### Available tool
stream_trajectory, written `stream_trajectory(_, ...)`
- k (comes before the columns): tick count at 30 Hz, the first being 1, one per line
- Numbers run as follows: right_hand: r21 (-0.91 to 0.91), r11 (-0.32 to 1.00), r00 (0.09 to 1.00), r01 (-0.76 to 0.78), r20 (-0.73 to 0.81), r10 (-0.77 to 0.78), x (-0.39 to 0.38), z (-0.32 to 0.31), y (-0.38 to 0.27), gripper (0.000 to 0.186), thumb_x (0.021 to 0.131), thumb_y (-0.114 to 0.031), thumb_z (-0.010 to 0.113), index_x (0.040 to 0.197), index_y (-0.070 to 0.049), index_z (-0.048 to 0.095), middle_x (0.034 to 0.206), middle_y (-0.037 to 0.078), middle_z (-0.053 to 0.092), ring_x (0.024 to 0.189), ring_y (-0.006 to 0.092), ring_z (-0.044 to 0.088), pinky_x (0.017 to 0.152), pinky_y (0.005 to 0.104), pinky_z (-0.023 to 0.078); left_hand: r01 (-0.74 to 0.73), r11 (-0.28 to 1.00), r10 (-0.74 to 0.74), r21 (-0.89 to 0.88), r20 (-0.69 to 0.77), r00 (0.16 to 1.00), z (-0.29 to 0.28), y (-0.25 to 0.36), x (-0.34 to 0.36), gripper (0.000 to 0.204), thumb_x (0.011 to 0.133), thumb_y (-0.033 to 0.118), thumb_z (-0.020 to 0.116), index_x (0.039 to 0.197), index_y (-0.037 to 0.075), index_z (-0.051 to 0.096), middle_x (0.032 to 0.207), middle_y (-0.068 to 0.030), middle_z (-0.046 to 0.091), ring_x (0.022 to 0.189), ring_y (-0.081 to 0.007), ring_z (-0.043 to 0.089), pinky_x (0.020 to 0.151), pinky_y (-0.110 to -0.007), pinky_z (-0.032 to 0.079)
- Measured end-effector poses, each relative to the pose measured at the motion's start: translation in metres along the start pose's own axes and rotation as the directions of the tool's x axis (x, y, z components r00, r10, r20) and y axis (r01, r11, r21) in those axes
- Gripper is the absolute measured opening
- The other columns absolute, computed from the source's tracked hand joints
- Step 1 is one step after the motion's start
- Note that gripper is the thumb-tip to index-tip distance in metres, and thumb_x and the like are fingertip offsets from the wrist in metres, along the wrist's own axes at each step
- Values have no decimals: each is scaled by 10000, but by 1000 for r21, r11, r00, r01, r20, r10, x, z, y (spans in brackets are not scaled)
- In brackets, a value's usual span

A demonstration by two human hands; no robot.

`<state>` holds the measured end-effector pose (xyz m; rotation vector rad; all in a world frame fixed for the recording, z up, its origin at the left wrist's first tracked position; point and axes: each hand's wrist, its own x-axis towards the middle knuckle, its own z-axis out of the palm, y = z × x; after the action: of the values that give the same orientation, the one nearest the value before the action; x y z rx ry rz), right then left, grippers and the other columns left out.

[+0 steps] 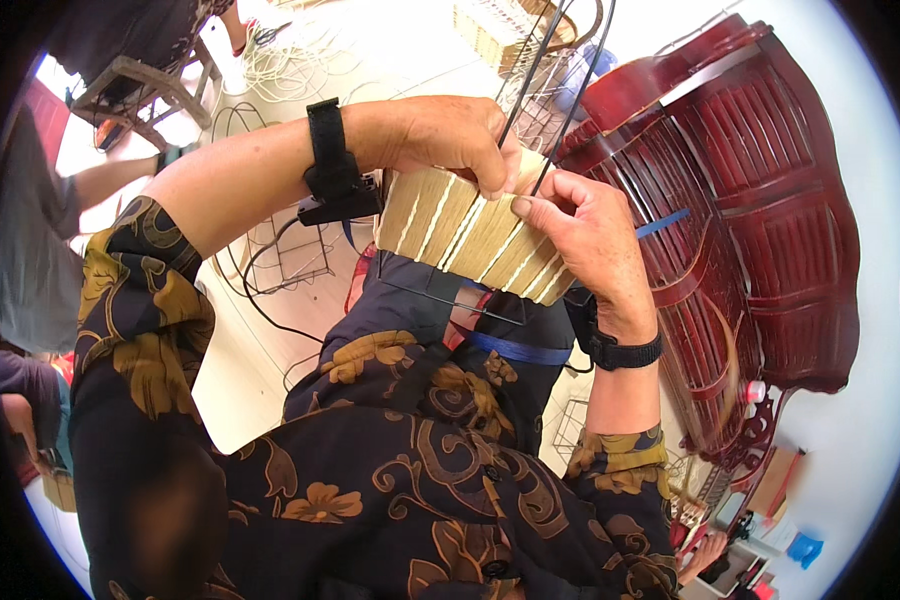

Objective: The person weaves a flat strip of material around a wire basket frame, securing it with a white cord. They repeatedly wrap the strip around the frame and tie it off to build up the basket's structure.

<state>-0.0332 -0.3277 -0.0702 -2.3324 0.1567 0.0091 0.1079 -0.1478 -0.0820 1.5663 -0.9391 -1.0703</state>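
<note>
A pale straw-coloured woven basket (pixel 460 235), crossed by rows of white twisted cord, rests over my lap on a black wire frame (pixel 450 299). Long dark wires (pixel 532 75) rise from its far side, past my hands. My left hand (pixel 458 140) bends over the upper edge from the left, thumb and fingers pinched at the rim. My right hand (pixel 595 225) closes on the same edge from the right, its thumb pressed to the weave beside the left fingertips. Whether a thin strand lies between the fingers is too small to tell.
A dark red slatted wooden bench (pixel 710 210) stands close on my right. Loose pale strands (pixel 295 62) lie on the floor at far left, near a wooden stool (pixel 145 95). Bare wire frames (pixel 295 255) stand to my left. A person in grey (pixel 35 240) is at the left edge.
</note>
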Motion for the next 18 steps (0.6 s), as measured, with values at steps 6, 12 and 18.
stream_trajectory(6, 36, 997, 994, -65, -83, 68, -29, -6, 3, 312, 828, -313, 782, 750, -34, 665, 589, 83, 577, 545, 160, 522, 543, 350, 411, -18, 999, 21, -33, 85, 996, 17, 10, 14, 226, 672, 94, 742, 862, -22, 777, 737, -55, 706, 670, -122, 599, 661, -263, 468)
stream_trajectory(12, -6, 993, 978, -118, -174, 115, -60, -13, -5, 358, 803, -386, 771, 716, -52, 677, 557, 86, 553, 531, 204, 550, 537, 359, 403, 23, 996, -33, 81, 120, 992, 35, 32, 15, 219, 712, 72, 747, 888, -53, 785, 773, -92, 740, 697, -135, 645, 685, -266, 507)
stream_trajectory(18, -40, 987, 958, -158, -249, 144, -89, -24, -6, 386, 786, -398, 778, 690, -46, 652, 590, 118, 552, 547, 248, 545, 554, 384, 418, -28, 996, 11, 84, 192, 981, 57, 38, 29, 186, 722, 20, 746, 889, -50, 788, 806, -105, 755, 712, -146, 655, 705, -272, 519)
